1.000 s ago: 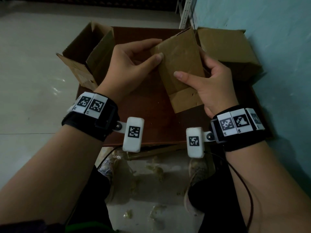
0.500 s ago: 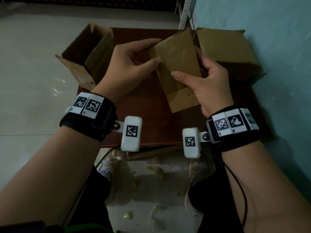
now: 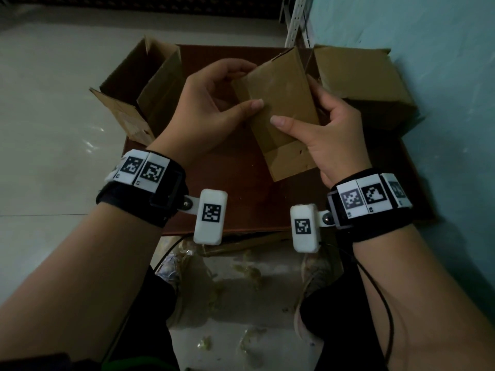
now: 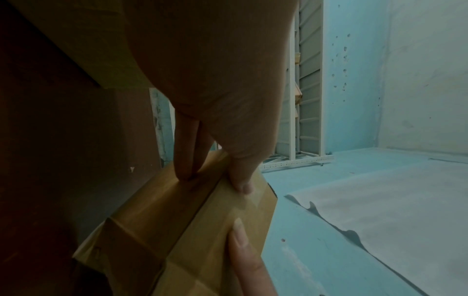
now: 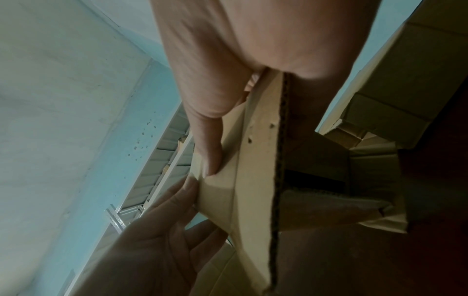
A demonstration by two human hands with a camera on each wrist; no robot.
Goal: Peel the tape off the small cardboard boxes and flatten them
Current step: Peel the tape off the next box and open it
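A small brown cardboard box [image 3: 284,113], squashed nearly flat, is held up between both hands above a dark red-brown board [image 3: 241,188]. My left hand [image 3: 214,103] pinches its left edge, thumb on the near face and fingers behind. My right hand [image 3: 329,129] grips the right edge, thumb across the front face. The left wrist view shows the box [image 4: 182,230] with my left fingers [image 4: 187,160] on its side panel. In the right wrist view the box's [image 5: 255,180] open corrugated edge faces the camera. No tape is visible on it.
An opened cardboard box [image 3: 142,97] lies at the board's far left, a closed one [image 3: 359,84] at the far right against the turquoise wall [image 3: 442,76]. White metal shelving [image 3: 297,22] stands behind. Tape scraps litter the floor [image 3: 241,277] by my feet.
Both hands have drawn the box slightly toward me and leftward. The grips are unchanged.
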